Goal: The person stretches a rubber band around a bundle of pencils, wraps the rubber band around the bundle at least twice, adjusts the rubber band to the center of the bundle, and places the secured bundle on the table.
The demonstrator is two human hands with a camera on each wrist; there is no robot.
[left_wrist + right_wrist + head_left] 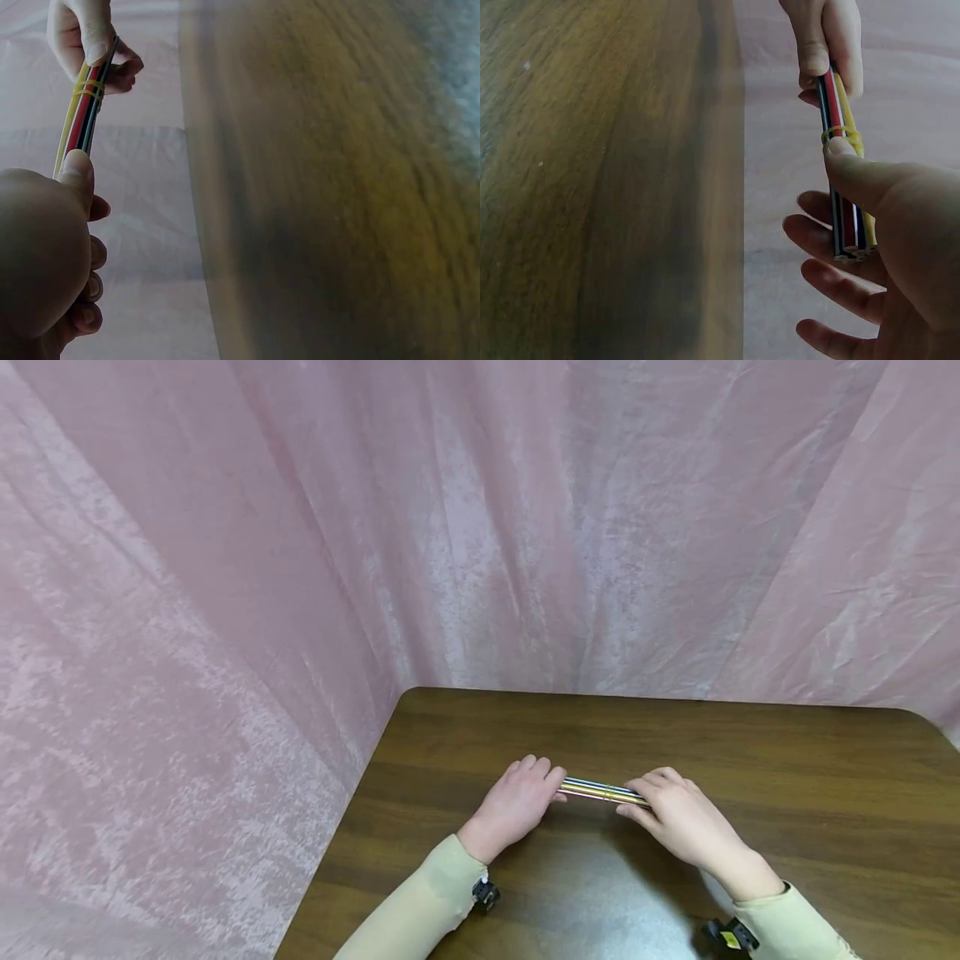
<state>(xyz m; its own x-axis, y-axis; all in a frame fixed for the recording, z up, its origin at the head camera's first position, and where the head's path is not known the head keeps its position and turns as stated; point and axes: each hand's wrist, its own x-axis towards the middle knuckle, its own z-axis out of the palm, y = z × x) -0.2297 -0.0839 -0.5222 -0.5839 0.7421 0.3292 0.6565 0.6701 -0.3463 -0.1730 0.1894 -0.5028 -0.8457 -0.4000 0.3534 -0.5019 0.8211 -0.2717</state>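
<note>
A bundle of slim coloured sticks (588, 788), red, yellow, dark and pale, is held level above the table between both hands. Whether they are pencils or straws I cannot tell. A yellow rubber band (857, 138) wraps the bundle near the right hand. My left hand (517, 802) grips one end, its thumb lying along the sticks and its fingers curled beneath. At the other end my right hand (686, 818) pinches the bundle, thumb on top by the band and fingers behind. Cut ends of the sticks (853, 253) show below the right thumb in the right wrist view.
The brown wooden table (465, 727) has rounded far corners. Pink velvety curtains (495, 527) hang behind it and along its left side. Small black devices sit on the cuffs, such as the left wrist camera (486, 894).
</note>
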